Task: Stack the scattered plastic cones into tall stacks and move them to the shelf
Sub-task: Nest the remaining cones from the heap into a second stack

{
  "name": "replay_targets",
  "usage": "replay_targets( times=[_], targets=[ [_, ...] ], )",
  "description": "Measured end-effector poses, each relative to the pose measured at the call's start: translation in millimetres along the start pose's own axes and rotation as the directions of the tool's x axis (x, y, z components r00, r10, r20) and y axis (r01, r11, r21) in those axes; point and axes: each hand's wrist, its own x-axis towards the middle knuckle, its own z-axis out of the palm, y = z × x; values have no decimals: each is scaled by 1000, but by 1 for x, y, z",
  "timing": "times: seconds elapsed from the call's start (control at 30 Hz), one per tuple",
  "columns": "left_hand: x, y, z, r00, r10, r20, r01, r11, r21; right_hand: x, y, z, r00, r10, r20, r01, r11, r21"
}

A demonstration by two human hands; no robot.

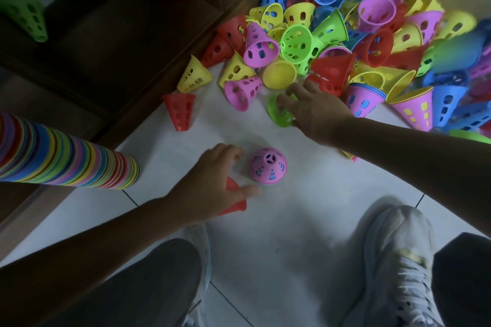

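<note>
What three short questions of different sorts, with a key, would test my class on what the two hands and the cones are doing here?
1. True or false: the right hand grips a green cone.
2. Which cone does the left hand hold? A) blue B) red C) yellow
3. Fill in: the pink cone standing upright on the floor between the hands has a ____ cone showing through its holes.

Key
1. True; its fingers curl round the green cone at the edge of the scattered pile.
2. B; a red cone shows under the palm.
3. Blue.
</note>
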Motion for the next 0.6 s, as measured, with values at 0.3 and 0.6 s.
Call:
replay_targets(
  times=[0.3, 0.6],
  targets=[
    [-13, -23, 31, 996, 84, 16, -85, 982, 172, -17, -3, 9, 999, 29, -18, -23, 966, 257],
    [6, -7, -16, 986, -143, -90, 112, 952, -284, -39, -19, -2, 967, 255, -22, -164, 682, 713]
  ],
)
